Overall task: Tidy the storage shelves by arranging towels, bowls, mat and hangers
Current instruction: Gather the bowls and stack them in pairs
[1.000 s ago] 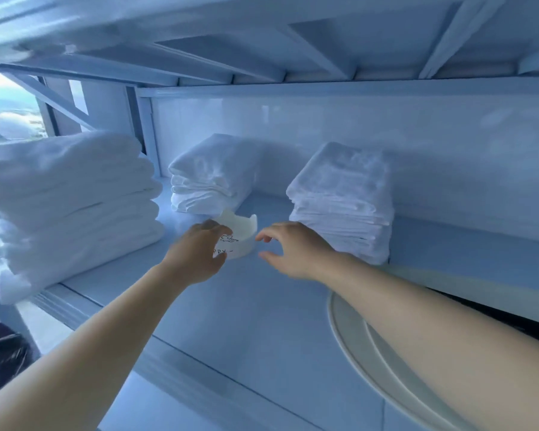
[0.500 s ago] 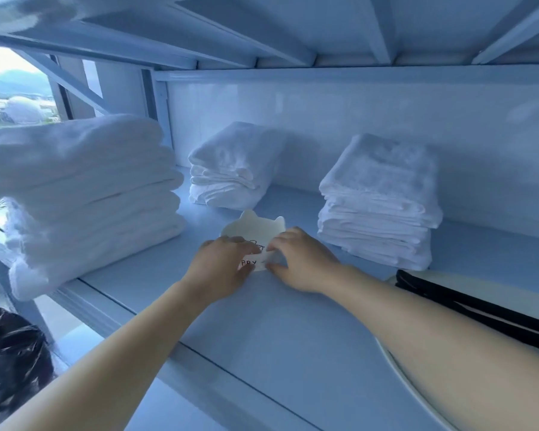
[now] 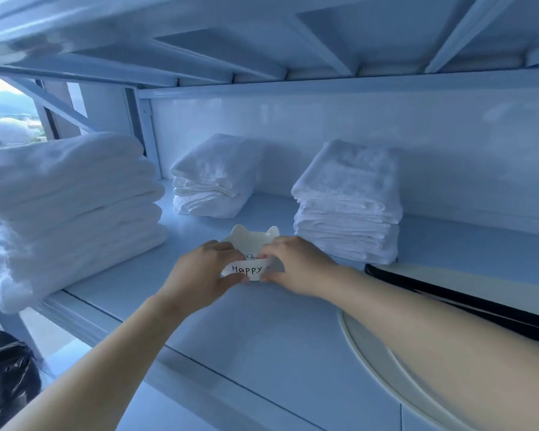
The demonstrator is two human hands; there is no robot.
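Note:
A small white bowl (image 3: 252,238) with two ear-like points and the word "Happy" on its side sits on the shelf (image 3: 262,337). My left hand (image 3: 199,276) grips its left side and my right hand (image 3: 296,265) grips its right side, fingers curled round the rim and wall. A tall stack of folded white towels (image 3: 72,206) stands at the left shelf edge. A smaller towel stack (image 3: 212,178) lies at the back. Another towel stack (image 3: 349,206) stands right of the bowl.
A cream mat (image 3: 377,368) lies on the shelf at the right under my forearm, with black hangers (image 3: 448,293) on it. The upper shelf's underside (image 3: 262,42) hangs close overhead. A black bag (image 3: 3,374) sits low at the left.
Both hands have closed in on the bowl; it now sits level between them with its lettered side facing me. The view has moved closer.

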